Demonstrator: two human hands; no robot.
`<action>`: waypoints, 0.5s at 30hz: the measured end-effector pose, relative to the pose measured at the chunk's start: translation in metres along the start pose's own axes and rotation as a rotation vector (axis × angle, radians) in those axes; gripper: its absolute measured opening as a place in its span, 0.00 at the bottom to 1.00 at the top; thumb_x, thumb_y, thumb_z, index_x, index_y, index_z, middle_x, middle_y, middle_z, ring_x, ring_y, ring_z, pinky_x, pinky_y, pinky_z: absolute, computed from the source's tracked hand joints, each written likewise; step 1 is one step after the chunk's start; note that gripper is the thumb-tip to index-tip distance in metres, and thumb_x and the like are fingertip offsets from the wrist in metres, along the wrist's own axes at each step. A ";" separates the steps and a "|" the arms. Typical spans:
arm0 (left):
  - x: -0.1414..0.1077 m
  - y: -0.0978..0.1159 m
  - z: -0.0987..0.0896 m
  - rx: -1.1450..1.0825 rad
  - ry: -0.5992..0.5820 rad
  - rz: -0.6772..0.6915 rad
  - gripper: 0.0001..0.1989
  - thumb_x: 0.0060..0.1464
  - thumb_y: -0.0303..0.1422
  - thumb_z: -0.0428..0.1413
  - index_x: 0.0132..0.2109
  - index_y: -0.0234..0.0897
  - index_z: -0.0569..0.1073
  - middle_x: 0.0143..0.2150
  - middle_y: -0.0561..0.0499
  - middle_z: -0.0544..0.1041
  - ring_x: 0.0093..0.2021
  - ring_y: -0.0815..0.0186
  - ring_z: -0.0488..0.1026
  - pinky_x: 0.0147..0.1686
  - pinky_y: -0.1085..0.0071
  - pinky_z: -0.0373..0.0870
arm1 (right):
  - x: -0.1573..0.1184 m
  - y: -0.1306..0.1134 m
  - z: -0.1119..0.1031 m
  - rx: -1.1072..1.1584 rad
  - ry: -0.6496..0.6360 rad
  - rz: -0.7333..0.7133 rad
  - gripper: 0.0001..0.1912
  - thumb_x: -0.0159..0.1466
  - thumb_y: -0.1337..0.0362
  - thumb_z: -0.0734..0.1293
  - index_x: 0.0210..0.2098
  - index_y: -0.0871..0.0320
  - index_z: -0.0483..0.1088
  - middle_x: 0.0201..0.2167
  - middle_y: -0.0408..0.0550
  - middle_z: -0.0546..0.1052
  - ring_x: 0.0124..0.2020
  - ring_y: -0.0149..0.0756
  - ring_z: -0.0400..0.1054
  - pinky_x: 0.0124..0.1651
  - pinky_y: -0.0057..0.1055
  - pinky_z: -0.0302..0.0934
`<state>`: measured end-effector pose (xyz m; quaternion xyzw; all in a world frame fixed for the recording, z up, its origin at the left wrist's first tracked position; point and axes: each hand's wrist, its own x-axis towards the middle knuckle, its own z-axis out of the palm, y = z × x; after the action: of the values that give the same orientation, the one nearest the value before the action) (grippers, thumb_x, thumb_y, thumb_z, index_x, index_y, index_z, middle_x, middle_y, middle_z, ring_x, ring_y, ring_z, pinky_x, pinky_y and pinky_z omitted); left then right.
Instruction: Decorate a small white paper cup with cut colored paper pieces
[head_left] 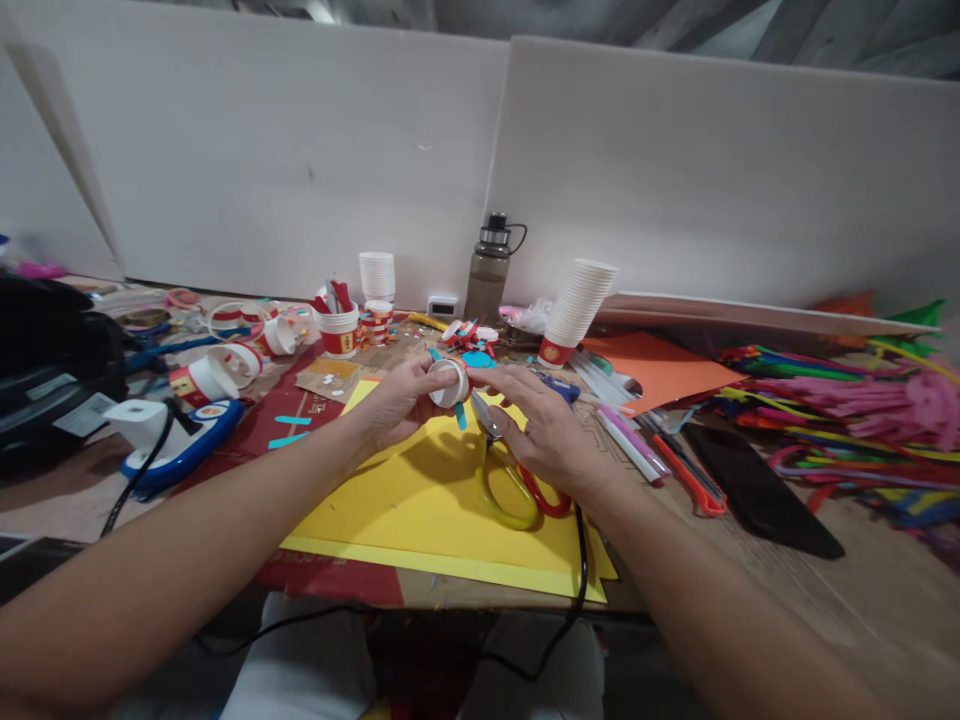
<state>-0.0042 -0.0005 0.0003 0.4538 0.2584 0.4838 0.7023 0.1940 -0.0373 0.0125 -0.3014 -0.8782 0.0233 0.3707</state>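
Observation:
Held up over yellow paper sheets (420, 500) is a short white piece of a paper cup (448, 385), its round opening facing me. Blue paper strips stick out from its edge. My left hand (401, 400) is closed on the cup piece, thumb across the rim. My right hand (544, 420) reaches in from the other side, fingers stretched and thumb apart; its fingertips are at the cup's right edge, where a bit of orange shows. Beneath the right hand lie scissors (511, 500) with one yellow and one red handle, partly covered by that hand.
A water bottle (487, 280) and a stack of paper cups (577, 310) stand at the back. Pens (630, 445), a cutter (690, 475), a black phone (761, 490) and colourful pipe cleaners lie right. Tipped cups (202, 382) and a blue-white power strip (184, 450) are left.

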 end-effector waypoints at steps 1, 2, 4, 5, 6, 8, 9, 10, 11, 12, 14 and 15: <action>0.000 0.000 0.001 0.003 0.004 0.000 0.14 0.41 0.34 0.68 0.34 0.34 0.73 0.29 0.51 0.76 0.28 0.70 0.72 0.25 0.76 0.69 | 0.000 0.000 0.000 -0.021 0.002 -0.001 0.25 0.66 0.72 0.60 0.61 0.48 0.61 0.55 0.50 0.71 0.57 0.41 0.64 0.60 0.47 0.61; -0.001 0.001 0.001 0.008 0.007 0.003 0.14 0.41 0.34 0.68 0.34 0.34 0.73 0.29 0.51 0.75 0.28 0.70 0.72 0.25 0.76 0.68 | -0.001 0.000 0.001 -0.039 0.003 -0.001 0.25 0.66 0.72 0.60 0.61 0.48 0.61 0.55 0.51 0.71 0.56 0.41 0.64 0.59 0.48 0.62; -0.002 0.002 0.003 0.018 0.014 0.008 0.14 0.41 0.34 0.68 0.34 0.34 0.73 0.29 0.52 0.75 0.28 0.70 0.71 0.25 0.76 0.68 | -0.001 0.000 0.002 -0.066 0.003 0.000 0.25 0.66 0.72 0.59 0.61 0.48 0.61 0.55 0.51 0.71 0.56 0.41 0.65 0.59 0.48 0.62; -0.002 0.002 0.003 0.022 0.018 0.008 0.14 0.41 0.34 0.68 0.34 0.34 0.73 0.29 0.52 0.75 0.28 0.70 0.71 0.25 0.75 0.67 | -0.001 0.000 0.002 -0.077 0.004 -0.001 0.25 0.66 0.72 0.59 0.61 0.48 0.61 0.55 0.51 0.71 0.56 0.41 0.65 0.59 0.48 0.63; -0.002 0.002 0.004 0.023 0.021 0.009 0.15 0.41 0.34 0.68 0.34 0.34 0.73 0.29 0.52 0.75 0.28 0.70 0.71 0.25 0.75 0.67 | -0.001 0.000 0.003 -0.086 0.005 -0.005 0.25 0.66 0.72 0.59 0.61 0.48 0.61 0.54 0.51 0.71 0.56 0.41 0.65 0.58 0.48 0.63; -0.002 0.002 0.004 0.023 0.024 0.012 0.15 0.40 0.34 0.68 0.34 0.34 0.73 0.29 0.52 0.75 0.28 0.70 0.71 0.25 0.75 0.67 | -0.001 0.000 0.003 -0.095 0.011 -0.016 0.26 0.66 0.72 0.58 0.62 0.48 0.60 0.54 0.51 0.71 0.55 0.41 0.66 0.58 0.48 0.63; -0.002 0.002 0.004 0.021 0.024 0.016 0.15 0.40 0.34 0.68 0.35 0.34 0.73 0.29 0.52 0.75 0.28 0.70 0.71 0.25 0.75 0.67 | -0.001 0.000 0.004 -0.096 0.015 -0.023 0.26 0.66 0.72 0.58 0.62 0.48 0.60 0.54 0.51 0.71 0.55 0.41 0.66 0.58 0.48 0.64; -0.002 0.002 0.003 0.019 0.023 0.020 0.15 0.40 0.34 0.68 0.35 0.34 0.73 0.30 0.52 0.75 0.28 0.70 0.71 0.26 0.75 0.67 | -0.001 0.000 0.004 -0.097 0.016 -0.028 0.27 0.66 0.73 0.58 0.62 0.48 0.60 0.54 0.51 0.72 0.55 0.41 0.66 0.57 0.48 0.64; -0.002 0.001 0.003 0.018 0.024 0.024 0.15 0.40 0.33 0.68 0.35 0.35 0.73 0.30 0.52 0.75 0.28 0.70 0.71 0.26 0.75 0.67 | -0.001 0.000 0.004 -0.098 0.017 -0.030 0.27 0.66 0.73 0.58 0.62 0.47 0.59 0.54 0.51 0.72 0.54 0.41 0.66 0.57 0.47 0.64; -0.002 0.001 0.003 0.018 0.025 0.026 0.15 0.40 0.33 0.68 0.35 0.35 0.73 0.30 0.52 0.75 0.28 0.70 0.71 0.26 0.75 0.67 | -0.001 0.000 0.004 -0.100 0.016 -0.029 0.27 0.66 0.73 0.58 0.62 0.47 0.59 0.53 0.51 0.72 0.54 0.41 0.66 0.57 0.47 0.64; -0.002 0.001 0.002 0.018 0.022 0.033 0.15 0.40 0.33 0.68 0.35 0.35 0.73 0.30 0.52 0.75 0.29 0.70 0.71 0.26 0.75 0.67 | -0.001 -0.001 0.004 -0.104 0.013 -0.022 0.26 0.66 0.73 0.58 0.62 0.48 0.60 0.53 0.51 0.72 0.54 0.41 0.66 0.57 0.47 0.64; -0.001 0.001 0.002 0.018 0.019 0.034 0.15 0.40 0.33 0.69 0.35 0.35 0.73 0.30 0.52 0.75 0.29 0.70 0.71 0.26 0.75 0.67 | -0.001 -0.001 0.004 -0.104 0.014 -0.022 0.26 0.66 0.73 0.58 0.62 0.48 0.60 0.53 0.51 0.72 0.55 0.41 0.66 0.57 0.46 0.64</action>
<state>-0.0035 -0.0025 0.0016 0.4598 0.2615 0.4977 0.6873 0.1913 -0.0380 0.0087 -0.3108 -0.8788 -0.0283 0.3611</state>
